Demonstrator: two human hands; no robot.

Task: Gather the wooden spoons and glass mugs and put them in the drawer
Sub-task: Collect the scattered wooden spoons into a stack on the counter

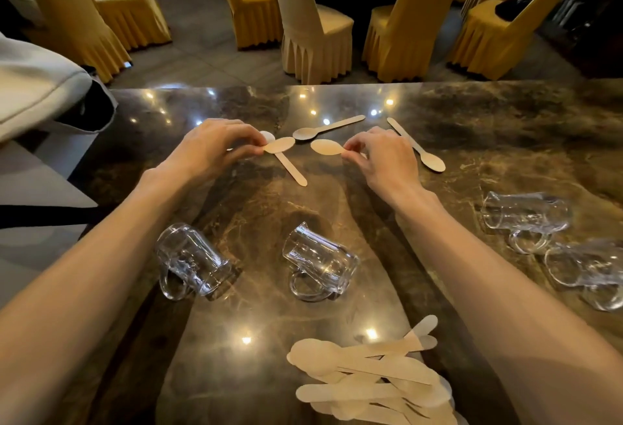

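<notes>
Both hands reach over a dark marble table (472, 121). My left hand (215, 148) pinches the neck of a wooden spoon (279, 145), its bowl pointing right. My right hand (381, 154) pinches another wooden spoon (325, 147), whose bowl points left. Three loose spoons lie nearby: one under the left spoon (292, 170), one beyond (328, 127), one at the right (418, 146). A pile of several wooden spoons (367, 377) sits at the near edge. Several glass mugs lie on their sides: near left (192, 261), centre (320, 262), and two at the right (526, 215) (586, 269).
Beyond the table's far edge stand several chairs with yellow and cream covers (313, 19) on a tiled floor. A grey and white bag or cushion (40, 87) sits at the left, beside the table. No drawer is in view.
</notes>
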